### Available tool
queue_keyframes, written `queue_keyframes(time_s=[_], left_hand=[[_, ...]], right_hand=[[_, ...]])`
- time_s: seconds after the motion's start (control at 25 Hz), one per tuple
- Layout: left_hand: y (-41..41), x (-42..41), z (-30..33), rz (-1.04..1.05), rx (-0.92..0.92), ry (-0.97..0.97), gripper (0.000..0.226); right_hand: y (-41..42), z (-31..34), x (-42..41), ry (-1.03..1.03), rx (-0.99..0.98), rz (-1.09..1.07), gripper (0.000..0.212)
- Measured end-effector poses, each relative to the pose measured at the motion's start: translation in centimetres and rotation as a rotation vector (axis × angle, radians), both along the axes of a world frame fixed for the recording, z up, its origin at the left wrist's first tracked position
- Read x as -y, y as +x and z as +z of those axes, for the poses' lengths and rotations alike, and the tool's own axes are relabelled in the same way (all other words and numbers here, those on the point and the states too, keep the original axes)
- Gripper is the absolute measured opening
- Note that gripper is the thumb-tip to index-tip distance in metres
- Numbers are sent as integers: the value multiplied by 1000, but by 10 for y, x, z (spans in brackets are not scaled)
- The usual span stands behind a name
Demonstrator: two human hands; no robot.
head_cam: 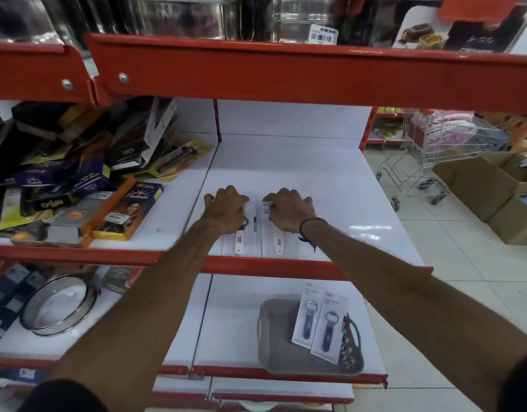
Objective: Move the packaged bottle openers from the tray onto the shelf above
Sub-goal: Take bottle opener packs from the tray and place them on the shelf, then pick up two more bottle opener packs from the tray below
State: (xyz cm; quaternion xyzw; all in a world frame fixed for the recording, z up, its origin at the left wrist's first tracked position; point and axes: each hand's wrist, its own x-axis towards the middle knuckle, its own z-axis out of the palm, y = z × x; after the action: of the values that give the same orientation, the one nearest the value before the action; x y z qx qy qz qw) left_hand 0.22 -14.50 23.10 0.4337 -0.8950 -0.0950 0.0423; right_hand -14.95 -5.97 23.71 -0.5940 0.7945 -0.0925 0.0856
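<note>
Two packaged bottle openers with white handles lie side by side on the white middle shelf (pixel 330 179), near its front edge. My left hand (pixel 226 208) rests on the top of the left pack (pixel 241 242), fingers curled over it. My right hand (pixel 289 209) grips the top of the right pack (pixel 278 240). On the shelf below stands a grey tray (pixel 278 349). Two more packs (pixel 320 327), with dark-handled openers, lean across the tray's right side.
A jumble of boxed and carded goods (pixel 78 179) fills the shelf section to the left. A glass lid (pixel 58 307) lies lower left. The red shelf edge (pixel 315 75) overhangs above. To the right stand a shopping trolley (pixel 428 156) and cardboard boxes (pixel 488 194).
</note>
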Motion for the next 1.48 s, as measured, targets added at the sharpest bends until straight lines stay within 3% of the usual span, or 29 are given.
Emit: queue_keyframes(time_s=[0.16, 0.28, 0.4, 0.56, 0.68, 0.76, 0.92, 1.0, 1.24, 1.36, 1.48], left_hand=[[12, -14, 3, 2, 60, -5, 48], [24, -46, 5, -24, -183, -265, 45], [27, -106, -4, -94, -389, -390, 37], [34, -172, -39, -317, -510, -468, 24], [31, -194, -83, -488, -387, -475, 19], [18, -203, -118, -545, -192, -329, 24], [-14, -208, -181, -391, 163, -31, 53], [-31, -202, -205, -356, 274, -18, 66], [-89, -173, -228, -415, 327, -111, 76], [-112, -156, -234, -422, 331, -59, 79], [-131, -144, -235, -419, 264, 46, 67]], right_hand=[[6, 1, -8, 72, 30, -3, 54], [18, 10, -40, -306, -18, -4, 49], [32, 0, -98, -740, -167, 75, 23], [30, -38, -164, -884, -262, 136, 10], [18, -83, -201, -772, -212, 68, 10], [5, -119, -220, -522, -182, -53, 16], [-29, -171, -233, 113, -108, -254, 54], [-42, -182, -227, 269, -54, -246, 67], [-71, -215, -191, 337, 31, -222, 68], [-80, -224, -183, 331, 74, -218, 67], [-84, -224, -178, 239, 87, -254, 59]])
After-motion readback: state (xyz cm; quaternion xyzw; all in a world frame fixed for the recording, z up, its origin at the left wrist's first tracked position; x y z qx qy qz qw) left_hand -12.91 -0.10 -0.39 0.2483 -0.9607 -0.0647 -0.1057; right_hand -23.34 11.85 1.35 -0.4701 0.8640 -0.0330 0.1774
